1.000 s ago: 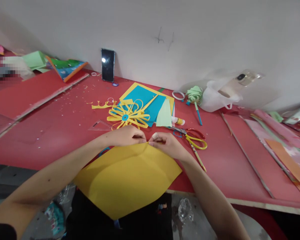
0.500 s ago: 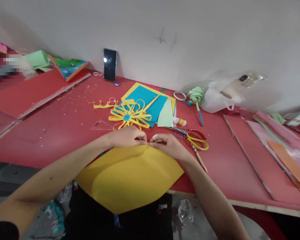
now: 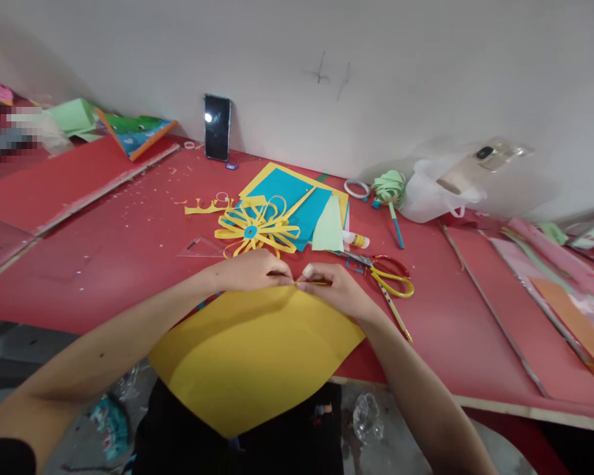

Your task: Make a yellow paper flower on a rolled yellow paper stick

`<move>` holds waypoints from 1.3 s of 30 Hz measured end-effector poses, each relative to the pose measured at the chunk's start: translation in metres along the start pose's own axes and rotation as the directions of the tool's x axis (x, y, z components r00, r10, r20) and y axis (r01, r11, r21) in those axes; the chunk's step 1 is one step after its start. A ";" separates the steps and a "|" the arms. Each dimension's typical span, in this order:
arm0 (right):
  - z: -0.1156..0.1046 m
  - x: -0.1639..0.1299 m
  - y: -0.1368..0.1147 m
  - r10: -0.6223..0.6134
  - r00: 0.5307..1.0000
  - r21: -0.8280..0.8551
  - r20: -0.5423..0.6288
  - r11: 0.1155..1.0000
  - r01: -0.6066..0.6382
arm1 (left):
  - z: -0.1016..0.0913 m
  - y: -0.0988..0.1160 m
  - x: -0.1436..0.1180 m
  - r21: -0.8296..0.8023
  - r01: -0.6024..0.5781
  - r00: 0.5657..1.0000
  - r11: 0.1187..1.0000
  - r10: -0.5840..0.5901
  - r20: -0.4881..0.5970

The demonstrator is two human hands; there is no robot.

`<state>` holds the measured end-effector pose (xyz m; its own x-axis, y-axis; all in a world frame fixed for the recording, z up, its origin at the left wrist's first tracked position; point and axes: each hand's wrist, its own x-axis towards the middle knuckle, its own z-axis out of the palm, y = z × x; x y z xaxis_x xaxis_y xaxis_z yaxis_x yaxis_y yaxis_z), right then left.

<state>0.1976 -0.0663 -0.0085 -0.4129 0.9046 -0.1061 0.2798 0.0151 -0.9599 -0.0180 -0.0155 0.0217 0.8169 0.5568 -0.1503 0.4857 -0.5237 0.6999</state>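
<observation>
A large yellow paper sheet lies in front of me, its near corner hanging over the red table's front edge. My left hand and my right hand meet at the sheet's far corner, both pinching it with fingertips almost touching. Just beyond my hands lies a yellow paper flower with a blue centre, on blue and yellow sheets.
Red and yellow scissors, a glue stick and a pale green paper lie right of the flower. A phone leans on the wall. A tape ring, green strips, a white bag sit behind.
My hands stay pinched on the sheet's far corner; my right fingers have shifted slightly along its edge. The view has barely moved.
</observation>
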 end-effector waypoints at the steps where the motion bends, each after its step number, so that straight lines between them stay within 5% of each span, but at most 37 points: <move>1: 0.000 0.000 0.000 -0.001 1.000 0.000 -0.002 1.000 0.001 | 0.000 -0.001 0.000 0.018 -0.015 1.000 1.000 0.015 0.000; 9: 0.002 0.000 0.000 0.032 0.999 -0.061 -0.010 0.998 -0.033 | 0.003 -0.005 -0.001 0.166 -0.077 0.997 0.983 0.081 -0.016; 25: 0.001 -0.002 -0.003 -0.007 1.000 -0.120 0.023 0.993 0.009 | 0.003 -0.004 -0.001 0.068 -0.058 0.998 0.996 0.059 -0.024; 39: 0.003 -0.002 -0.005 0.005 0.999 -0.143 0.032 0.990 0.000 | 0.005 -0.003 -0.001 0.143 -0.066 0.995 0.987 0.076 -0.064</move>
<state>0.1942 -0.0690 -0.0041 -0.4394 0.8904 -0.1191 0.4008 0.0757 -0.9130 -0.0187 -0.0179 0.0163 0.8297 0.5558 -0.0519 0.4705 -0.6461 0.6010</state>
